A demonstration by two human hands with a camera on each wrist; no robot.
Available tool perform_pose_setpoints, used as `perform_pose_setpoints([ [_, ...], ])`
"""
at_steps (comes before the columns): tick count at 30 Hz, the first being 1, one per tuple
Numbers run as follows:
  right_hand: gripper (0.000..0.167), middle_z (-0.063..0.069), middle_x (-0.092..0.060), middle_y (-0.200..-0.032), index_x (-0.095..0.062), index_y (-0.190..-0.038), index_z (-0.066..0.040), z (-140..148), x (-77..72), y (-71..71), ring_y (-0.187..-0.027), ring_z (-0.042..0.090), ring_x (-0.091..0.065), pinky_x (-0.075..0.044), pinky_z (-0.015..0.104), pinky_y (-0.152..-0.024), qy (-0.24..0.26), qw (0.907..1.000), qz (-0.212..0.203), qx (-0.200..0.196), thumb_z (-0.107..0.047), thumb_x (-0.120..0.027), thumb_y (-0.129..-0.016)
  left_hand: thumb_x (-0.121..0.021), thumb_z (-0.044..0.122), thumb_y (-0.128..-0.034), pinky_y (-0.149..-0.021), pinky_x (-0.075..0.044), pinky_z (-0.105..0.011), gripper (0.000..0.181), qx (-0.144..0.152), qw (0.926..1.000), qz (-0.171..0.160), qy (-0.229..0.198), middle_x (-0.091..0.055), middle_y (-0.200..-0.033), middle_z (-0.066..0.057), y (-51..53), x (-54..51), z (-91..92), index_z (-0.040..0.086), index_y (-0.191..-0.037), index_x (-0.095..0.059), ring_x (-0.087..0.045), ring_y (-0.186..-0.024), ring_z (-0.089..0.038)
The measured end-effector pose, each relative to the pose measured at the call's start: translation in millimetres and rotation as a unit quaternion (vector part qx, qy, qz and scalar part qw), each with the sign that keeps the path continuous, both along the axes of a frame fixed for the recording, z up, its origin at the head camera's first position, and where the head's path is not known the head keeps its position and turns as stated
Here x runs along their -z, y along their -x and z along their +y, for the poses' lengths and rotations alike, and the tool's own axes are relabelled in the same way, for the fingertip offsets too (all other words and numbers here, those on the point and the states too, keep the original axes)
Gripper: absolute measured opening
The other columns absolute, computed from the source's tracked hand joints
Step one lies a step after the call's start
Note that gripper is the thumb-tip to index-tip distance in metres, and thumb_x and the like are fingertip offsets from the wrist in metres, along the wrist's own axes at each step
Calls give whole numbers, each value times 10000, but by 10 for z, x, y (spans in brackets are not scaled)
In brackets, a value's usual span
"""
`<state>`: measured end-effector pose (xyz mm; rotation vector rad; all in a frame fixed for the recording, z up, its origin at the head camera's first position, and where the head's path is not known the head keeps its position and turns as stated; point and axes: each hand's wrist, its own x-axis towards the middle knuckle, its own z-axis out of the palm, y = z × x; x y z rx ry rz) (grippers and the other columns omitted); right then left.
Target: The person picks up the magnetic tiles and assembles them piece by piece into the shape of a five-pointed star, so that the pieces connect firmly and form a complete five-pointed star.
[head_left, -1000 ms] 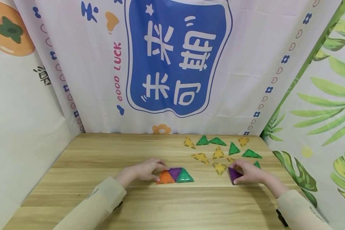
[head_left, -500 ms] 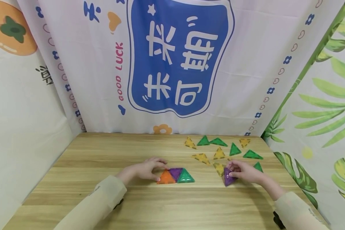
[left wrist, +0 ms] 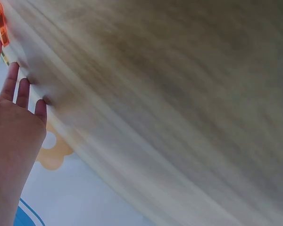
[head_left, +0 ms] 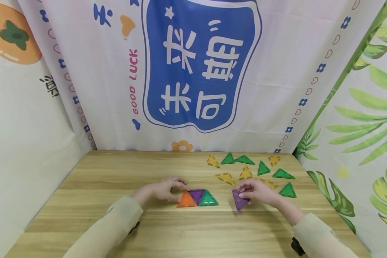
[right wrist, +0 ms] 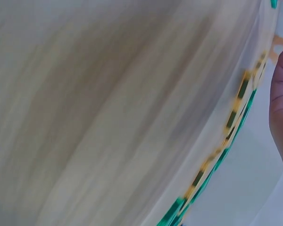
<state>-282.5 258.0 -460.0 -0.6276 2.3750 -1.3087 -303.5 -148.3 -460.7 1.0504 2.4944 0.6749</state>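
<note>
A row of magnetic triangle tiles lies flat in the head view: an orange tile [head_left: 187, 200], a purple tile [head_left: 196, 195] and a teal-green tile [head_left: 209, 199], edges together. My left hand [head_left: 162, 190] rests at the row's left end, thumb and index fingertip at the orange tile's slanted edge. In the left wrist view its other fingers reach loosely to the tabletop. My right hand [head_left: 256, 191] pinches a second purple triangle tile [head_left: 238, 200], tilted, to the right of the row with a gap between. The right wrist view shows only part of this hand [right wrist: 282, 94].
Loose yellow tiles [head_left: 225, 177] and green tiles [head_left: 288, 190] lie scattered on the wooden table [head_left: 180, 233], at the back right. A printed cloth [head_left: 116, 79] hangs behind the table's far edge.
My right hand has carried the purple tile leftward from beside the yellow tiles toward the row, uncovering a green tile at right. My left hand and the row have stayed in place.
</note>
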Motion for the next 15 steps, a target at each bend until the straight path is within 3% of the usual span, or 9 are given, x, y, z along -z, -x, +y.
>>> perform_pose_setpoints([
  [5, 309, 92, -664, -924, -646, -1110, -28, -163, 15, -27, -753, 179, -628, -557, 336, -608, 84, 9999, -88, -95, -202, -692, -859, -692, 319, -858, -1086, -138, -617, 451, -42, 10000, -11, -51, -372, -1465, -48, 13, 19, 1, 235, -1288, -584, -212, -1382, -335],
  [11, 348, 120, -645, -1029, -593, -1180, 12, -330, 29, -106, -862, 194, -635, -564, 336, -714, 463, 9938, -774, -655, -124, -663, -868, -696, 329, -853, -1081, -145, -623, 453, -34, 9999, -41, -128, -375, -1461, -49, 28, 43, 4, 237, -1283, -589, -216, -1379, -335],
  [15, 351, 136, -634, -1040, -581, -1187, 22, -471, 58, -142, -889, 195, -618, -562, 312, -727, 614, 9896, -948, -890, -57, -653, -853, -696, 334, -851, -1080, -147, -624, 455, -62, 9999, -43, -140, -370, -1462, -45, 35, 60, 2, 242, -1283, -588, -210, -1380, -333],
])
